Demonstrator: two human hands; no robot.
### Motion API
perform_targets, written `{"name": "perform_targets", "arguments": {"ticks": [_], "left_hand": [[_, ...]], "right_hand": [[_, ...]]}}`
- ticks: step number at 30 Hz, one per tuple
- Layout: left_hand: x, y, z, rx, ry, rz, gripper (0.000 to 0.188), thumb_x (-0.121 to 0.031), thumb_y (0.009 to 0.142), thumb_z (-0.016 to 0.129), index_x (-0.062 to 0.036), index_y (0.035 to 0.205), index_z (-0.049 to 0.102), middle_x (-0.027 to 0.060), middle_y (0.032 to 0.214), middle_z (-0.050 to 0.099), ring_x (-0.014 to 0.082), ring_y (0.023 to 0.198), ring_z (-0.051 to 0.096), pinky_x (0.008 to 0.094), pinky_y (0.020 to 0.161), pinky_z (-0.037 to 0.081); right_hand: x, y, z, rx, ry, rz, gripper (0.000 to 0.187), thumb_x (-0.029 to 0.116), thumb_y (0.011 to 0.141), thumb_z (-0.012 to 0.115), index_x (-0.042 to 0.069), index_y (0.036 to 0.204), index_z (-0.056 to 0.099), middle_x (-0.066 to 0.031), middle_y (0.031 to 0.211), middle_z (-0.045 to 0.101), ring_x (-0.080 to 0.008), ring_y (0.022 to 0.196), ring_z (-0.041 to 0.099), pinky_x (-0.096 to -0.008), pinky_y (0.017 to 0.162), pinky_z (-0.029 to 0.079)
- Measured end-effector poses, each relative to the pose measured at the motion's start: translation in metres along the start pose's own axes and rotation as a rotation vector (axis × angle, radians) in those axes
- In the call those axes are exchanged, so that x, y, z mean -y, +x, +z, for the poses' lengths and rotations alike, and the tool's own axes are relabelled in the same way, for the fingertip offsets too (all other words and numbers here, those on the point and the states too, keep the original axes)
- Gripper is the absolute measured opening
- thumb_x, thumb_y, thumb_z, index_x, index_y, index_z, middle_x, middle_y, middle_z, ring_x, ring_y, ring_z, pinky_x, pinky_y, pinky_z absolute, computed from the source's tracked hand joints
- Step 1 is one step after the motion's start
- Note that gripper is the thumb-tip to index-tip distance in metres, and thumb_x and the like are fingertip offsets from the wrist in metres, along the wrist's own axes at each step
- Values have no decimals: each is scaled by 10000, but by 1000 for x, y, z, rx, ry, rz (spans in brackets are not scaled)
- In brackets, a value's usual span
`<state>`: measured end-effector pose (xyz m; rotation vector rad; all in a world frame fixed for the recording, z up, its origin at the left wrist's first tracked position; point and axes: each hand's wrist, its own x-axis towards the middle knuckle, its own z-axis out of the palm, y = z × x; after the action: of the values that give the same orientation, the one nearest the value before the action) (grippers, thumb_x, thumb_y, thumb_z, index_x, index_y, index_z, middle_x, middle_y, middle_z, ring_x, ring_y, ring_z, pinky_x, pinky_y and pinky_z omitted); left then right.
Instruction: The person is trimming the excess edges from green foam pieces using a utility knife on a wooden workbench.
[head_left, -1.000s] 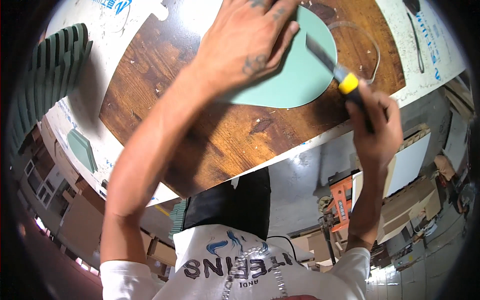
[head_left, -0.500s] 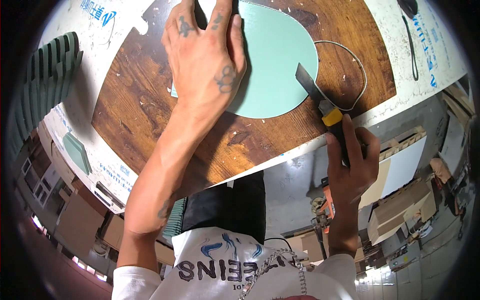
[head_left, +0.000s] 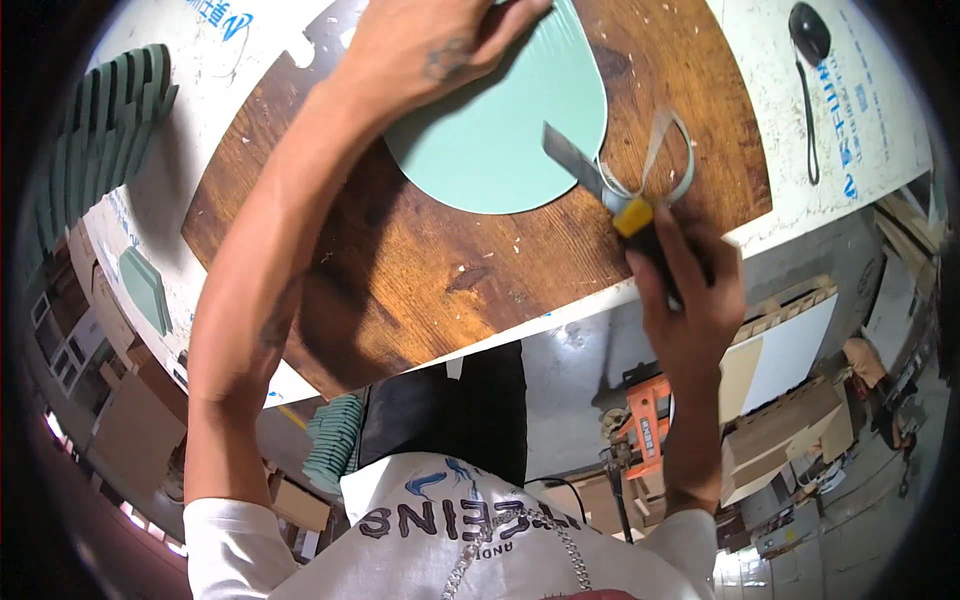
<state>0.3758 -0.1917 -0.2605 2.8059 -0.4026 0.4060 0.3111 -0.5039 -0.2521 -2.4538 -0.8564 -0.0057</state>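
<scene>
A rounded mint-green sheet (head_left: 505, 150) lies on a dark wood-grain board (head_left: 440, 290). Across its far left part reaches my left hand (head_left: 440, 55), with its visible fingers stretched out towards the right and the rest cut off by the top edge of the view. Wrapped in my right hand (head_left: 695, 285) is a utility knife (head_left: 632, 215) with a yellow and black handle. The long blade points up and left over the sheet's near right edge. A thin, pale trimmed strip (head_left: 685, 170) loops beside that edge, close to the knife.
The board rests on a white printed worktop (head_left: 800, 190). Several dark green slotted pieces (head_left: 115, 140) stand at the left, near smaller green pieces (head_left: 145, 288). A black corded object (head_left: 810, 35) lies far right. Below are an orange tool frame (head_left: 647, 425) and cardboard (head_left: 785, 440).
My left hand has moved farther away and uncovered more board. The knife has shifted up and left along the sheet's edge, and the pale strip has curled into a tighter loop.
</scene>
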Motion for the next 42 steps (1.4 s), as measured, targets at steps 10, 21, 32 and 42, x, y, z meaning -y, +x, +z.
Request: {"name": "perform_targets", "arguments": {"ticks": [10, 21, 32, 42], "left_hand": [[-31, -30, 14, -224, 138, -461, 171, -35, 915, 585, 14, 1075, 551, 202, 1035, 511, 361, 983, 499, 471, 871, 396], [-30, -26, 11, -263, 14, -441, 201, 47, 868, 559, 38, 1067, 584, 203, 1007, 557, 379, 930, 518, 466, 847, 418], [-28, -32, 13, -312, -57, -443, 338, 49, 797, 578, 75, 1134, 562, 226, 1062, 530, 379, 962, 509, 466, 873, 431], [-30, -35, 24, -234, -110, -447, 261, -22, 796, 603, -2, 1056, 597, 175, 1064, 561, 330, 1014, 519, 471, 882, 414]], "right_hand": [[19, -6, -1, -24, -47, 126, 453, 237, 854, 806, 114, 1275, 693, -128, 971, 574, -257, 832, 544, -372, 647, 485], [6, 43, 7, -24, 0, 37, 520, 160, 839, 815, 185, 1335, 662, -97, 952, 586, -222, 814, 564, -346, 661, 491], [-1, 115, 19, -24, 30, -86, 343, 147, 868, 782, 59, 1197, 737, -113, 857, 593, -215, 767, 581, -346, 667, 502], [-22, 204, 28, -192, -56, 25, 348, 373, 918, 733, 163, 1194, 752, -121, 904, 709, -207, 818, 683, -327, 753, 525]]}}
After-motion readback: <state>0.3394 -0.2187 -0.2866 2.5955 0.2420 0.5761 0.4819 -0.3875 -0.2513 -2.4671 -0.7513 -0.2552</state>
